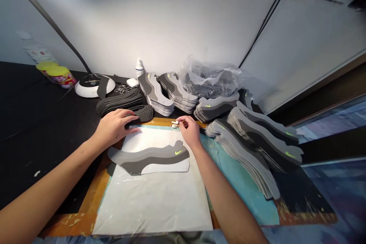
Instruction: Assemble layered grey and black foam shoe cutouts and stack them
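My left hand is at the near edge of a pile of dark grey strips. Its fingers reach over the pile's front end, with the thumb spread apart below them. At the back edge of a white sheet, my right hand has its fingertips closed on a small white object, too small to name. A small round pale item lies just under those fingertips. Between my forearms, a grey shoe-upper piece with a yellow-green swoosh lies flat on the sheet, a white part showing along its lower edge.
Stacks of similar grey pieces line the back, and more stacks fan out on the right. Behind them sits a clear plastic bag. A lamp base, yellow-lidded tubs and a white bottle stand farther back.
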The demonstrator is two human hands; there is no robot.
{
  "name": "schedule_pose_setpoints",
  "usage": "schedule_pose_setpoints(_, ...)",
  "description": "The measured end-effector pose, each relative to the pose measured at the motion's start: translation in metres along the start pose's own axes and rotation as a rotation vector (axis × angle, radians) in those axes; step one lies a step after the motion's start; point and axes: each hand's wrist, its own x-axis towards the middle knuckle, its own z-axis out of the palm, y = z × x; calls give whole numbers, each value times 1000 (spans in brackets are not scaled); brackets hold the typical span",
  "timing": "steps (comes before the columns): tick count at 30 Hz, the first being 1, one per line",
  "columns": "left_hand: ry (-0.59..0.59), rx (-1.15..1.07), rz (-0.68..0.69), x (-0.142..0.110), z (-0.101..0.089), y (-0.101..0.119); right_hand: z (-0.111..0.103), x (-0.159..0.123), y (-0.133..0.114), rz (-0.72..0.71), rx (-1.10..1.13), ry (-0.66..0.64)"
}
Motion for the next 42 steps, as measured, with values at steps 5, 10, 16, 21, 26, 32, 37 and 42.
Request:
schedule_pose_setpoints(5, 29, -6, 27, 2, -3, -1, 0, -10, -8, -284, -185, -208)
schedule_pose_setpoints(10, 19, -41, 51, -1, -4, -3, -1, -11, -11, -300, -159, -248)
schedule_pose_setpoints(16, -3, -35, 89, -1, -5, 0, -10, -1, -5, -147, -58, -58)
schedule_pose_setpoints(21, 1, -27, 95, 0, 0, -2, -11, 0, -2, -37, 15, -1)
schedule_pose_setpoints(26, 14, 3, 80, -2, 8, -8, -10, -1, -4, -15, 37, -10)
schedule_pose_setpoints(32, 13, 49, -26, -5, 15, -14, -8, 0, -3, 1, 41, -38)
schedule_pose_setpoints(37, 34, -4, -71, -7, 19, -18, -5, 0, -2, 22, 32, -41)
schedule_pose_setpoints(42, 50, -46, -91, -6, 15, -17, -3, -1, -2, 46, 49, -55)
